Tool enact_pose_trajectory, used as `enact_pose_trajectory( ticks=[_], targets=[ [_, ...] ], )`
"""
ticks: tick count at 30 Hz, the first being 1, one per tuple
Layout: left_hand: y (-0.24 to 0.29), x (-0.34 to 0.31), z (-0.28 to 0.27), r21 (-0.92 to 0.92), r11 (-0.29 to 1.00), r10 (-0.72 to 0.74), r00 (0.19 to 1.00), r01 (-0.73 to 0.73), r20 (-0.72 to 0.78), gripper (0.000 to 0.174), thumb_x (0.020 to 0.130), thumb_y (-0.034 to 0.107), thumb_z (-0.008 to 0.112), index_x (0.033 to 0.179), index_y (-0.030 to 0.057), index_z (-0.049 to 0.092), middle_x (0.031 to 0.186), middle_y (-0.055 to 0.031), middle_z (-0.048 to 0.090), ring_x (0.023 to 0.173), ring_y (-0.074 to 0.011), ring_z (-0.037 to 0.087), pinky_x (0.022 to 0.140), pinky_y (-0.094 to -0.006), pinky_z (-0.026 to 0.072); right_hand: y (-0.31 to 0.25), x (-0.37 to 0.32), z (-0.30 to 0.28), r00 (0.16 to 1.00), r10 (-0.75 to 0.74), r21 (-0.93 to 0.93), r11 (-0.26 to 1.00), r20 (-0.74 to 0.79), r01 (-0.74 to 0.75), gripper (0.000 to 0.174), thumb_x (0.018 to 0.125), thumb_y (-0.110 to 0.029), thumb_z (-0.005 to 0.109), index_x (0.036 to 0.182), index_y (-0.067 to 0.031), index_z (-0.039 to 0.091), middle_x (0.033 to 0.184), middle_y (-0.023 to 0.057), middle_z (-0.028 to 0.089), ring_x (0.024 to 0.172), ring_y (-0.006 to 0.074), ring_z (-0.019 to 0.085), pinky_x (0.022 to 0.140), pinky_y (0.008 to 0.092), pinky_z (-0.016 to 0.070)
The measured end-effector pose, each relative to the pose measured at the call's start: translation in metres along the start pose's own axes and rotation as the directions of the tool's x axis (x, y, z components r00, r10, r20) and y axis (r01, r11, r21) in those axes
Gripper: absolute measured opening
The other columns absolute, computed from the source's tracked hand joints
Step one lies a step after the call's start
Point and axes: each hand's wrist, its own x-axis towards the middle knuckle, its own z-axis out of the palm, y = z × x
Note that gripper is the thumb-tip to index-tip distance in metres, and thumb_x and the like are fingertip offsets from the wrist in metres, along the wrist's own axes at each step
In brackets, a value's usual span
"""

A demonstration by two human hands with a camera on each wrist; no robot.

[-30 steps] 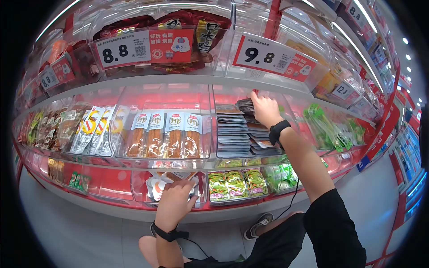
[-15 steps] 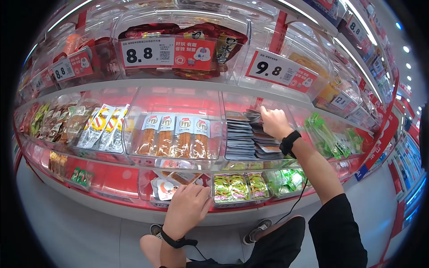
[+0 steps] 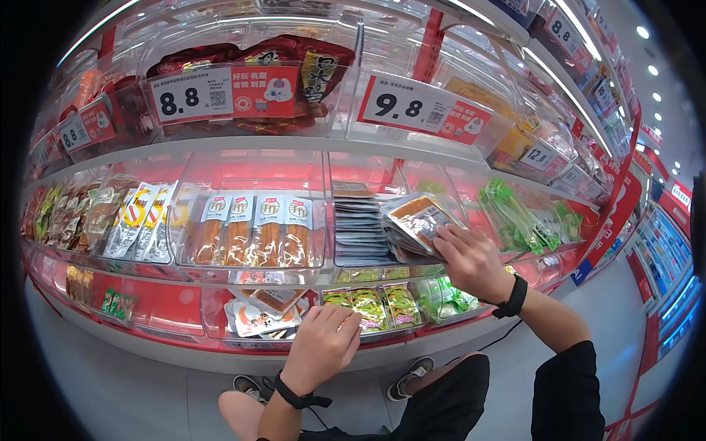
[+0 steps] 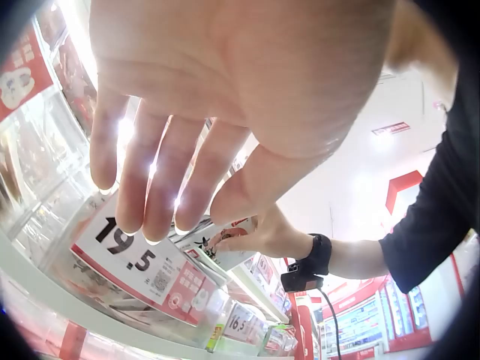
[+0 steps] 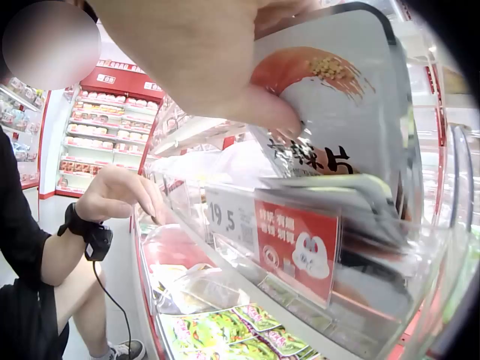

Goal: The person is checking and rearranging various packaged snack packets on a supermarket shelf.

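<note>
Flat packets (image 3: 418, 219), fanned and tilted, are gripped at one end by the right hand (image 3: 471, 261), just in front of the clear bin (image 3: 346, 259) on the middle shelf. The left hand (image 3: 323, 344) is rested, fingers relaxed and nothing held, on the lower bin (image 3: 382, 332). The packets are judged light, thin, flexible and slick. A bundle may slide apart, so a firm pinch across its edge is advised.

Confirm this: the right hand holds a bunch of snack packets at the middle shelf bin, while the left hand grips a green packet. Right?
Not quite. The left hand grips nothing: the left wrist view shows its fingers straight and its palm bare. The right hand does hold a bunch of snack packets at the middle shelf bin.
</note>
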Motion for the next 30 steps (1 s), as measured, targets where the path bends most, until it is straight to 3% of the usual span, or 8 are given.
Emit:
enact_pose_trajectory(
  ticks=[10,13,16,19,22,25,26,30],
  targets=[
    [0.006,0.009,0.024,-0.056,0.995,0.091,0.993,-0.087,0.074,0.021,0.075,0.010,0.064,0.094,0.0019,0.061,0.086,-0.0064,0.060,0.084,-0.0222,0.058,0.077,-0.0352,0.0444,0.020,-0.013,-0.006,0.990,0.032,0.089,0.996,-0.140,-0.020,0.014,0.071,-0.001,0.060,0.085,0.0012,0.060,0.089,0.0143,0.068,0.081,0.0262,0.068,0.064,0.0360,0.0519],
    [0.015,0.017,0.028,-0.092,0.995,0.043,0.999,-0.041,0.015,0.043,0.071,0.009,0.070,0.112,0.0016,0.057,0.100,-0.0117,0.061,0.094,-0.0266,0.058,0.082,-0.0359,0.0442,0.016,-0.015,-0.015,0.990,0.010,0.096,0.995,-0.144,0.004,0.015,0.070,0.000,0.062,0.084,0.0017,0.060,0.088,0.0148,0.068,0.080,0.0268,0.068,0.064,0.0356,0.0520],
    [0.018,0.020,0.042,-0.073,0.997,-0.002,0.966,-0.017,-0.260,0.072,0.071,0.014,0.074,0.132,0.0014,0.038,0.122,-0.0195,0.051,0.110,-0.0340,0.051,0.090,-0.0425,0.0402,0.004,-0.018,-0.026,0.986,-0.057,0.071,0.995,-0.159,0.069,0.014,0.070,-0.001,0.063,0.083,0.0026,0.060,0.086,0.0162,0.067,0.078,0.0278,0.067,0.064,0.0350,0.0525],
    [0.015,0.021,0.058,0.045,0.999,0.009,0.910,0.011,-0.414,0.094,0.069,0.020,0.078,0.140,0.0055,0.020,0.136,-0.0244,0.035,0.120,-0.0414,0.040,0.095,-0.0509,0.0335,-0.013,-0.020,-0.038,0.972,-0.148,0.043,0.986,-0.181,0.159,0.012,0.072,-0.003,0.063,0.082,0.0032,0.059,0.086,0.0186,0.067,0.078,0.0292,0.067,0.063,0.0336,0.0535],
    [0.015,0.030,0.077,0.096,0.995,0.051,0.835,0.002,-0.548,0.069,0.078,0.023,0.071,0.136,0.0168,0.033,0.136,-0.0163,0.039,0.126,-0.0360,0.038,0.100,-0.0524,0.0272,-0.029,-0.027,-0.046,0.953,-0.255,0.003,0.966,-0.164,0.259,0.011,0.074,-0.004,0.063,0.081,0.0024,0.059,0.087,0.0198,0.067,0.081,0.0303,0.068,0.064,0.0322,0.0541],
    [0.007,0.031,0.092,0.233,0.972,0.152,0.821,-0.024,-0.550,0.056,0.082,0.029,0.066,0.130,0.0277,0.037,0.136,-0.0155,0.039,0.128,-0.0337,0.036,0.102,-0.0533,0.0226,-0.041,-0.032,-0.048,0.950,-0.262,0.046,0.961,-0.167,0.273,0.010,0.075,-0.004,0.062,0.082,0.0019,0.058,0.088,0.0204,0.067,0.080,0.0309,0.068,0.064,0.0320,0.0544],
    [0.002,0.029,0.093,0.279,0.960,0.158,0.841,-0.009,-0.517,0.043,0.086,0.032,0.059,0.125,0.0322,0.041,0.136,-0.0131,0.040,0.128,-0.0310,0.036,0.103,-0.0527,0.0198,-0.046,-0.033,-0.047,0.951,-0.253,0.054,0.962,-0.177,0.266,0.008,0.076,-0.003,0.059,0.083,0.0010,0.058,0.089,0.0206,0.067,0.080,0.0304,0.068,0.065,0.0312,0.0544],
    [-0.007,0.043,0.072,0.359,0.924,0.309,0.811,-0.132,-0.497,0.039,0.086,0.029,0.059,0.122,0.0317,0.044,0.135,-0.0050,0.047,0.128,-0.0228,0.040,0.103,-0.0509,0.0214,-0.058,-0.043,-0.043,0.950,-0.276,0.085,0.953,-0.148,0.290,0.008,0.078,-0.007,0.059,0.084,-0.0012,0.059,0.090,0.0198,0.067,0.083,0.0288,0.068,0.066,0.0295,0.0540]
  ],
)
